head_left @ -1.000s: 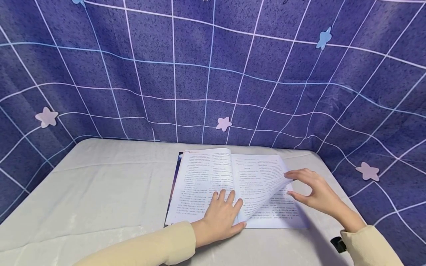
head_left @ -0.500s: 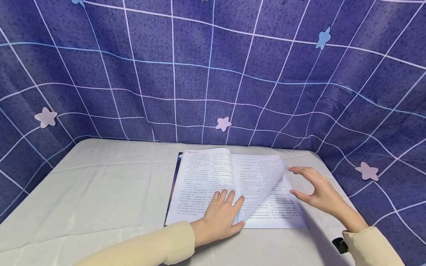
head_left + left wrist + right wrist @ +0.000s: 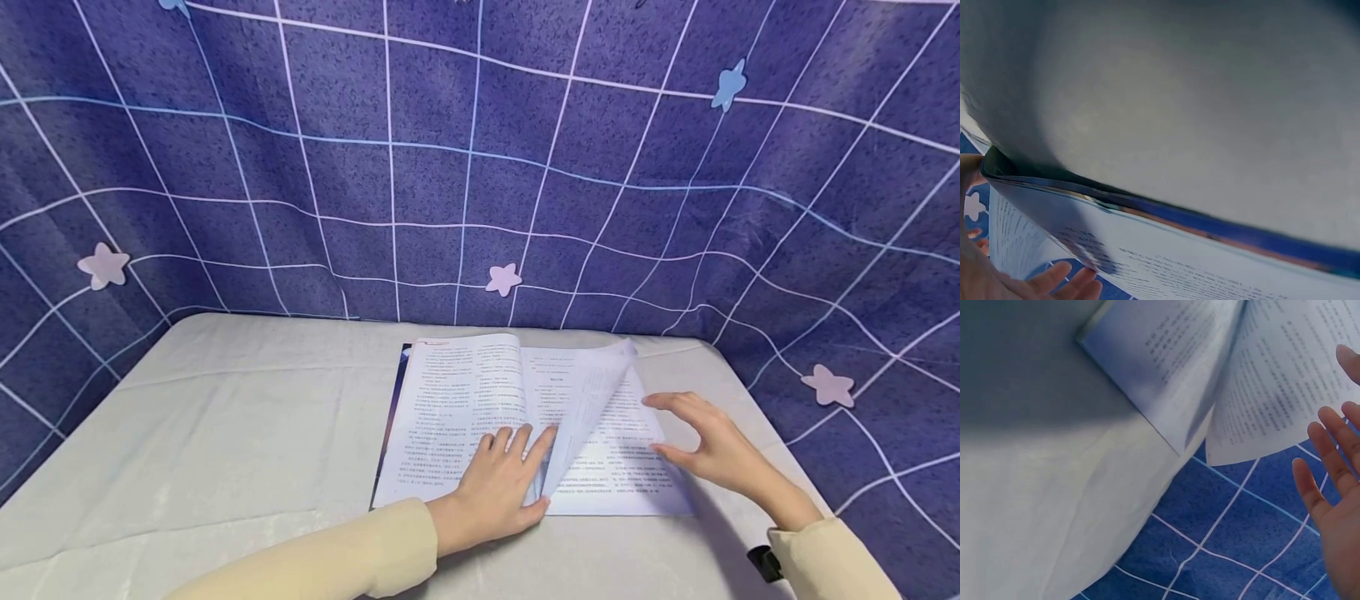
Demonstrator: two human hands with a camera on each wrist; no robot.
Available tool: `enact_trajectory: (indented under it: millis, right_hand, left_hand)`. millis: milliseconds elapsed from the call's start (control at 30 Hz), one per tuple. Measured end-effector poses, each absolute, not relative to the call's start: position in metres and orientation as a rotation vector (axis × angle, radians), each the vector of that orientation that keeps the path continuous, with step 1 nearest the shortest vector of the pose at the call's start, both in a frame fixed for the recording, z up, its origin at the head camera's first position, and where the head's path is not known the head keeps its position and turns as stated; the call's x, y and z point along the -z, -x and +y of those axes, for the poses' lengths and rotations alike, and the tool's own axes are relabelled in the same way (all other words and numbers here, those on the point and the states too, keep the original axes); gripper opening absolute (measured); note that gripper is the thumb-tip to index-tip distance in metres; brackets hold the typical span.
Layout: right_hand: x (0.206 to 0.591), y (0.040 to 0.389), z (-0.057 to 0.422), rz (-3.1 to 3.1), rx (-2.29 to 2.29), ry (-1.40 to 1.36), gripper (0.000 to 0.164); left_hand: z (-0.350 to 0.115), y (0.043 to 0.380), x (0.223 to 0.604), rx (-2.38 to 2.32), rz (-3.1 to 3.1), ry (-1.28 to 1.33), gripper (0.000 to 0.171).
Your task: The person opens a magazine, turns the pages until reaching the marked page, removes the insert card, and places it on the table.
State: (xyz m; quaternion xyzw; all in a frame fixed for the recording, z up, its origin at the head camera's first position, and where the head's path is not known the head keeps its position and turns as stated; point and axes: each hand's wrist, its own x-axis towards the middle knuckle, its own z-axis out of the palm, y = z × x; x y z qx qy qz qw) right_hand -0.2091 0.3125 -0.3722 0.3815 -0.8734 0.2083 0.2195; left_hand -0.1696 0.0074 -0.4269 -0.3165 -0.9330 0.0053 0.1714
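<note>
An open book [image 3: 465, 408] with printed text lies on the table, its dark cover edge showing at the left. My left hand [image 3: 498, 483] rests with spread fingers on the left page near the spine, its thumb at the bottom edge. A single leaf [image 3: 592, 412] on the right side curls up and leftward, baring the printed page [image 3: 626, 471] under it. My right hand [image 3: 716, 442] hovers by the book's right edge, thumb and fingers apart, holding nothing. In the right wrist view, the raised leaf [image 3: 1272, 394] stands away from the page below, beside the fingers.
A pale grey cloth covers the table [image 3: 247, 417]. Behind and at both sides hangs a blue curtain [image 3: 337, 167] with a grid of lines and star shapes. A black band [image 3: 765, 563] shows at the right sleeve.
The leaf's free corner has come away from my right fingers and swung up and left, curling further over. My right hand has dropped slightly. The left hand stays nearly still.
</note>
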Motion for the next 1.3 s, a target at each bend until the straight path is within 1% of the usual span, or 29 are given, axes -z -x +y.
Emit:
enact_trajectory:
  millis: [200, 500, 700, 967, 1300]
  right_hand:
    - [0.38, 0.207, 0.313, -2.446, -0.567, -1.067, 0.056]
    - [0.389, 0.204, 0.312, -2.459, -0.574, -1.091, 0.057]
    - [0.394, 0.201, 0.312, -2.494, -0.564, -1.08, 0.056]
    - [0.399, 0.199, 0.313, -2.524, -0.529, -1.075, 0.056]
    - [0.404, 0.197, 0.316, -2.547, -0.518, -1.095, 0.056]
  left_hand:
    - [0.007, 0.169, 0.426, 0.024, -2.63, 0.884, 0.098]
    - [0.008, 0.17, 0.428, 0.068, -2.561, 0.891, 0.102]
    - [0.008, 0.17, 0.429, 0.077, -2.556, 0.889, 0.1]
    - [0.007, 0.172, 0.429, 0.083, -2.588, 0.881, 0.089]
    - [0.007, 0.171, 0.429, 0.088, -2.562, 0.873, 0.087]
